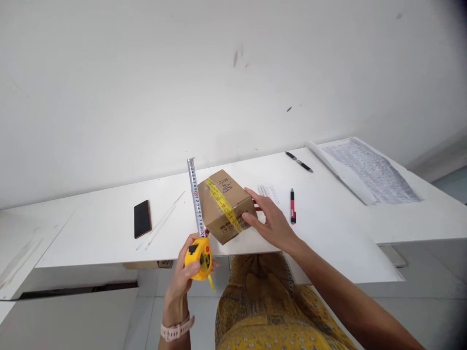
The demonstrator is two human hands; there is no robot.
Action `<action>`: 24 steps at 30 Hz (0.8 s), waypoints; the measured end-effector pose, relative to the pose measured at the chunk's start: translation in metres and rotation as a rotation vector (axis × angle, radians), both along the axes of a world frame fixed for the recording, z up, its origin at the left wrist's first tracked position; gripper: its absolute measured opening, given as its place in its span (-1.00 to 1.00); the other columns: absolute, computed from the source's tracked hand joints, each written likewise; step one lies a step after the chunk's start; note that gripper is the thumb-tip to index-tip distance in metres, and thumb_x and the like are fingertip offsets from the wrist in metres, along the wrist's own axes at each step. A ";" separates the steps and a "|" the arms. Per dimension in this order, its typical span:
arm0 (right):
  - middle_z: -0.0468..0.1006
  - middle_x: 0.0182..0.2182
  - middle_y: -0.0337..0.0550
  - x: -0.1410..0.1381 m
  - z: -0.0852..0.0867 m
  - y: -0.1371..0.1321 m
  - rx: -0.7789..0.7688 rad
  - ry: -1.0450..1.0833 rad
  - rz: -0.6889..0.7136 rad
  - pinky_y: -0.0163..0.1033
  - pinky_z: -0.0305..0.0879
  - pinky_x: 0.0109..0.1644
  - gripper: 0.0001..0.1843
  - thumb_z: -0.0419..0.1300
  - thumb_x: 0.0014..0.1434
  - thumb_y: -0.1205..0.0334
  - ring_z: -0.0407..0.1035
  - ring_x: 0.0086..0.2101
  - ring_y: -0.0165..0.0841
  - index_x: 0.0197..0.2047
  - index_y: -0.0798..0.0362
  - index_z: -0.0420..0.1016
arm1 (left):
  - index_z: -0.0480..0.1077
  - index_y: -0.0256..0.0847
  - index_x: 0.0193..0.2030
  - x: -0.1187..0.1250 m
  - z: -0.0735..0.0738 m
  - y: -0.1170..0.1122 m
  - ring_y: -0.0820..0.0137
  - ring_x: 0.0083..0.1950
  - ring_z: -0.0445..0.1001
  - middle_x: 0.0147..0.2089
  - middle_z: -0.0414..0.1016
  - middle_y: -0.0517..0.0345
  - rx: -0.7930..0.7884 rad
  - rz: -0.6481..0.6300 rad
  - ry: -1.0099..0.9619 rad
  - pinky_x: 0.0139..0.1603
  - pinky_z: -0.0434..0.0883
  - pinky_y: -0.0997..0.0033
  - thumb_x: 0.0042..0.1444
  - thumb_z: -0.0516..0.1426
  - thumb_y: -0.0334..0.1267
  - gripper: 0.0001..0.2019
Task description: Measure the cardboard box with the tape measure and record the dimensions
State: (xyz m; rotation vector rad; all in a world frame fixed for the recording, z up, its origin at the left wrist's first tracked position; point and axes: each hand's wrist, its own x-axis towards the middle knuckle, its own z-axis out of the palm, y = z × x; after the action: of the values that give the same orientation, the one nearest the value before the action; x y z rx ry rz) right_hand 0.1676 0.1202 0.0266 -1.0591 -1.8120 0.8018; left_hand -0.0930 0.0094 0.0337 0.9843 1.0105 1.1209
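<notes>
Head view: I note left hand [182,273] wrapped round tape measure [199,258]; right hand [273,224], fingers spread, grips box [226,206] at right side.

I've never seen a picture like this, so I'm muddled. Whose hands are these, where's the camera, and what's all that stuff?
There's no robot here, just one person's two bare hands. The camera is worn on that person's head, looking forward and down. The left hand holds a yellow tape measure, its metal strip pulled out along the left side of a cardboard box. The right hand grasps the box's right side. On the white table lie a phone, a black pen, a red and black pen, and some paper.
</notes>
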 end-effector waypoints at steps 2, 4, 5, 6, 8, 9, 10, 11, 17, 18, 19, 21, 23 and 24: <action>0.46 0.00 -0.02 0.001 0.019 -0.002 0.036 -0.036 -0.050 -0.03 0.53 -0.15 -0.32 0.10 0.29 -0.19 0.46 -0.16 -0.18 0.40 -0.18 0.15 | 0.27 -0.11 0.16 -0.007 0.015 0.006 0.15 -0.30 0.62 -0.14 0.46 0.09 0.040 -0.022 0.005 -0.38 0.57 0.26 -0.10 0.36 0.08 -0.29; 0.43 -0.06 -0.03 0.002 0.031 0.003 0.039 -0.063 -0.101 -0.10 0.51 -0.29 -0.38 0.10 0.28 -0.21 0.45 -0.30 -0.26 0.31 -0.14 0.28 | 0.27 -0.12 0.15 -0.010 0.030 0.012 0.17 -0.31 0.62 -0.12 0.47 0.07 0.068 -0.026 0.026 -0.39 0.57 0.27 -0.10 0.36 0.07 -0.30; 0.41 -0.05 -0.01 0.002 0.035 0.007 0.051 -0.069 -0.134 -0.09 0.50 -0.29 -0.42 0.10 0.28 -0.22 0.45 -0.29 -0.25 0.25 -0.11 0.34 | 0.27 -0.12 0.14 -0.009 0.037 0.014 0.18 -0.32 0.62 -0.10 0.47 0.06 0.081 -0.016 0.036 -0.40 0.58 0.27 -0.09 0.35 0.06 -0.32; 0.40 0.00 0.02 0.001 0.036 0.012 0.077 -0.065 -0.165 -0.06 0.50 -0.24 -0.45 0.10 0.28 -0.22 0.46 -0.21 -0.20 0.19 -0.07 0.38 | 0.28 -0.12 0.13 -0.005 0.042 0.015 0.19 -0.33 0.62 -0.06 0.48 0.03 0.099 0.006 0.049 -0.41 0.58 0.26 -0.08 0.35 0.06 -0.34; 0.35 0.12 0.06 -0.003 0.036 0.023 0.153 -0.031 -0.184 0.04 0.46 -0.01 -0.52 0.09 0.29 -0.19 0.38 0.05 -0.08 0.09 -0.04 0.40 | 0.28 -0.10 0.11 0.009 0.048 0.013 0.23 -0.33 0.61 0.11 0.44 -0.06 0.156 0.062 0.093 -0.39 0.59 0.25 -0.05 0.34 0.06 -0.38; 0.34 0.16 0.06 -0.004 0.035 0.027 0.183 -0.008 -0.165 0.08 0.39 0.10 -0.55 0.09 0.30 -0.16 0.30 0.14 -0.06 0.08 -0.04 0.39 | 0.29 -0.10 0.11 0.019 0.049 0.009 0.24 -0.32 0.61 0.22 0.37 -0.12 0.190 0.084 0.117 -0.38 0.59 0.24 -0.05 0.34 0.07 -0.37; 0.35 0.17 0.05 -0.006 0.034 0.031 0.192 0.014 -0.134 0.09 0.33 0.17 -0.58 0.09 0.32 -0.14 0.27 0.18 -0.07 0.08 -0.04 0.37 | 0.30 -0.09 0.11 0.029 0.049 0.004 0.25 -0.30 0.61 0.31 0.28 -0.16 0.214 0.092 0.135 -0.38 0.59 0.25 -0.05 0.34 0.09 -0.37; 0.39 0.15 0.03 -0.006 0.033 0.034 0.177 0.032 -0.100 0.09 0.31 0.19 -0.59 0.08 0.33 -0.11 0.28 0.17 -0.09 0.09 -0.05 0.35 | 0.31 -0.09 0.11 0.040 0.048 -0.002 0.25 -0.28 0.61 0.36 0.22 -0.17 0.214 0.085 0.142 -0.39 0.58 0.28 -0.05 0.34 0.10 -0.37; 0.46 0.06 -0.02 -0.005 0.032 0.032 0.119 0.061 -0.015 0.01 0.33 0.12 -0.59 0.08 0.35 -0.07 0.34 0.08 -0.14 0.16 -0.06 0.32 | 0.30 -0.08 0.19 0.078 0.037 -0.040 0.31 -0.29 0.56 0.29 0.31 -0.13 -0.018 0.015 0.071 -0.34 0.52 0.34 -0.07 0.33 0.16 -0.28; 0.46 0.07 -0.02 -0.004 0.033 0.031 0.145 0.058 -0.001 0.02 0.31 0.14 -0.59 0.08 0.35 -0.05 0.33 0.09 -0.13 0.17 -0.06 0.31 | 0.29 -0.08 0.21 0.079 0.036 -0.044 0.30 -0.28 0.55 0.21 0.37 -0.12 -0.048 0.012 0.057 -0.34 0.51 0.34 -0.07 0.32 0.17 -0.26; 0.45 0.07 -0.01 -0.004 0.033 0.031 0.172 0.055 0.014 0.03 0.29 0.16 -0.59 0.07 0.35 -0.03 0.32 0.10 -0.13 0.19 -0.06 0.31 | 0.29 -0.09 0.21 0.079 0.036 -0.048 0.28 -0.28 0.55 0.12 0.42 -0.09 -0.079 -0.004 0.043 -0.34 0.50 0.35 -0.07 0.32 0.16 -0.26; 0.45 0.09 -0.01 -0.003 0.034 0.031 0.217 0.050 0.044 0.05 0.27 0.18 -0.59 0.07 0.36 0.01 0.30 0.10 -0.13 0.21 -0.05 0.29 | 0.30 -0.11 0.21 0.078 0.036 -0.051 0.27 -0.27 0.55 -0.08 0.44 0.02 -0.139 -0.056 0.020 -0.32 0.49 0.37 -0.05 0.33 0.13 -0.28; 0.44 0.10 -0.01 -0.003 0.034 0.032 0.254 0.047 0.067 0.06 0.25 0.20 -0.58 0.06 0.37 0.05 0.29 0.10 -0.13 0.24 -0.05 0.27 | 0.30 -0.13 0.20 0.077 0.034 -0.053 0.29 -0.28 0.54 -0.15 0.41 0.08 -0.178 -0.103 0.004 -0.32 0.48 0.38 -0.05 0.33 0.10 -0.29; 0.43 0.11 -0.01 -0.003 0.034 0.033 0.265 0.043 0.076 0.07 0.24 0.20 -0.57 0.05 0.37 0.06 0.28 0.10 -0.13 0.26 -0.05 0.26 | 0.31 -0.14 0.20 0.078 0.033 -0.053 0.29 -0.28 0.54 -0.14 0.40 0.07 -0.190 -0.110 0.006 -0.32 0.48 0.38 -0.05 0.33 0.11 -0.29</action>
State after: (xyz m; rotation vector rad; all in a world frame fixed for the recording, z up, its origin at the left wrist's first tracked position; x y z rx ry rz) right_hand 0.1651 0.1527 0.0610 -0.8003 -1.8707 0.6028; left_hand -0.0155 -0.0439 0.0663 0.8798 1.0343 0.9146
